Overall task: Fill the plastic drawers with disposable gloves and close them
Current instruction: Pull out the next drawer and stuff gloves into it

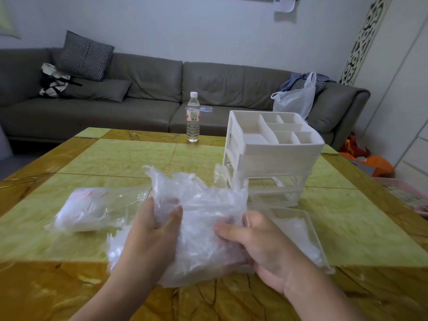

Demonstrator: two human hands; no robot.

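Observation:
A crumpled bunch of clear disposable gloves [199, 218] lies between both hands over the table. My left hand [157, 230] grips its left side, thumb on top. My right hand [257, 242] grips its right side, fingers curled under the plastic. A white plastic drawer unit [273, 151] stands behind, its divided top tray bare. One drawer [301, 230] has been pulled out and lies on the table by my right hand, with some clear gloves inside. A clear bag of gloves [97, 209] with red print lies to the left.
A water bottle [193, 117] stands at the far table edge. The table [115, 158] is green and amber stone. Behind it are a grey sofa [143, 98] with cushions and a white plastic bag [296, 98].

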